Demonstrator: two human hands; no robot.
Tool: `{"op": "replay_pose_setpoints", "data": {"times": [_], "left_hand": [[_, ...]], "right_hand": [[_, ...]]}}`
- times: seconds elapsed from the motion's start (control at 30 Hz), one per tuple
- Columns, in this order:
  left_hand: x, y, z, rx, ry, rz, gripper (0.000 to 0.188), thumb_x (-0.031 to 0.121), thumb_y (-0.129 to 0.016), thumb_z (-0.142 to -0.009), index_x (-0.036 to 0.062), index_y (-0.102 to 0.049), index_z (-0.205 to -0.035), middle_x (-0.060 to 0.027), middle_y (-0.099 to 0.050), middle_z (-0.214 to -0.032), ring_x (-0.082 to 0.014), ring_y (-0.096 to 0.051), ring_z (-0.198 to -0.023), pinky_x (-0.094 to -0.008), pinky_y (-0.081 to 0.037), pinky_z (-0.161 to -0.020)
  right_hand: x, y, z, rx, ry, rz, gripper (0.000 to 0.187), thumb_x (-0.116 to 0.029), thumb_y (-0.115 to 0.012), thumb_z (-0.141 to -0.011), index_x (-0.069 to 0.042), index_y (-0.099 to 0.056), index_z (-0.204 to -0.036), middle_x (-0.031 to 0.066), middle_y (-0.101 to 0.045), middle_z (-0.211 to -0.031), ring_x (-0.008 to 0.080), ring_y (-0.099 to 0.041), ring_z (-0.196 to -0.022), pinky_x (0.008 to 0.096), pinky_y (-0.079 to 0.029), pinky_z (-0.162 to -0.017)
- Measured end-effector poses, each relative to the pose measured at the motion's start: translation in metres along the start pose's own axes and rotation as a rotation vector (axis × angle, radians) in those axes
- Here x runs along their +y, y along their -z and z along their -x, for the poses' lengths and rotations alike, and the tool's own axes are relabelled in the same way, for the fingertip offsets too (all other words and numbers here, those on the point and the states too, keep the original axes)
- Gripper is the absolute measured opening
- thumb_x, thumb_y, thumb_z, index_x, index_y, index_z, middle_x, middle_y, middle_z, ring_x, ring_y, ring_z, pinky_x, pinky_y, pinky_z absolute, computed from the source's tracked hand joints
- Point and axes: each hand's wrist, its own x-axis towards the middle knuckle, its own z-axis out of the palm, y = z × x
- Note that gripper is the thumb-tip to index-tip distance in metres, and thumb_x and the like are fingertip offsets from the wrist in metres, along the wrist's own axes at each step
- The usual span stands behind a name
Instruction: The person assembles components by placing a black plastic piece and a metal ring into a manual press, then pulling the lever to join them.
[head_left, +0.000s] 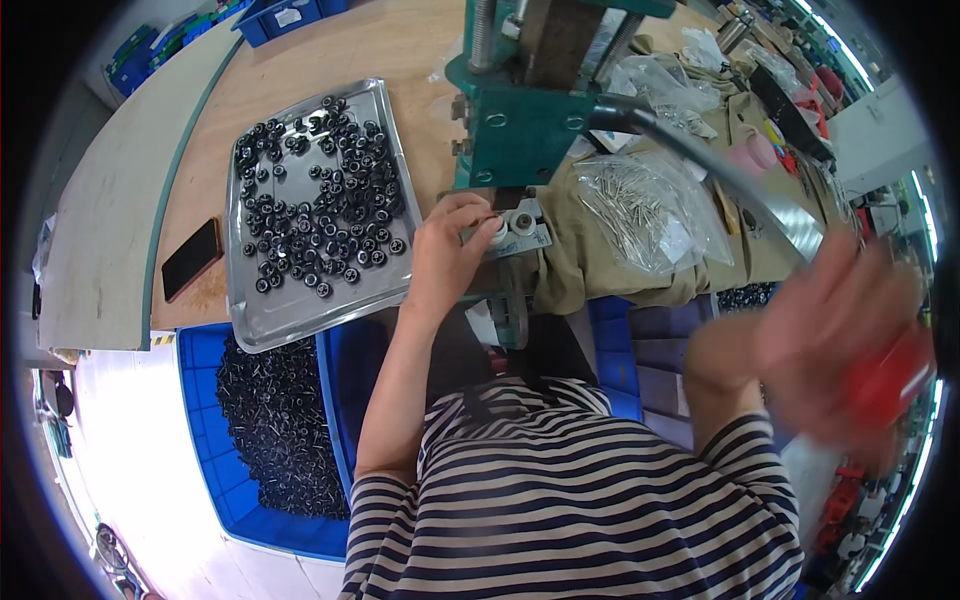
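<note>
A green hand press (525,135) stands on the bench in front of me, its ram above a small metal fixture (530,240) with white round seats (522,222). My left hand (452,250) is at this fixture, thumb and fingers pinched together beside a white seat; whatever they hold is hidden. From the press a long grey lever (705,160) slants down to the right. Blurred by motion, my right hand (825,325) is closed around the lever's end, where a red knob (890,378) shows.
Left of the press, a metal tray (410,225) holds many small black wheels (350,190). A phone (192,260) lies beside it. Below, a blue bin (215,490) contains black parts with metal pins. Right of the press, a clear bag of metal pins (645,210) rests on brown cloth.
</note>
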Motion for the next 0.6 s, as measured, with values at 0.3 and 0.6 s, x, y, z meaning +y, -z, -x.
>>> {"op": "replay_pose_setpoints", "data": {"times": [0.3, 0.6], "left_hand": [[0.006, 0.015, 0.012, 0.013, 0.020, 0.349, 0.020, 0.000, -0.062, -0.082, -0.0018, -0.064, -0.102, -0.0090, -0.064, -0.098, -0.0131, -0.060, -0.081, -0.0237, -0.047, -0.071], [0.036, 0.034, 0.033, 0.055, 0.138, 0.555, 0.035, -0.008, -0.062, -0.079, -0.0045, -0.055, -0.113, -0.0100, -0.062, -0.104, -0.0143, -0.061, -0.093, -0.0248, -0.049, -0.081]], "right_hand": [[0.167, 0.056, -0.093, -0.222, -0.486, 0.428, 0.033, -0.026, -0.051, -0.088, 0.001, -0.052, -0.107, 0.0099, -0.055, -0.090, 0.0167, -0.053, -0.078, 0.0298, -0.043, -0.068], [0.143, 0.099, 0.134, -0.492, -0.875, 1.047, 0.013, -0.011, -0.058, -0.079, 0.001, -0.062, -0.083, 0.0179, -0.060, -0.073, 0.0358, -0.059, -0.073, 0.0431, -0.044, -0.066]]}}
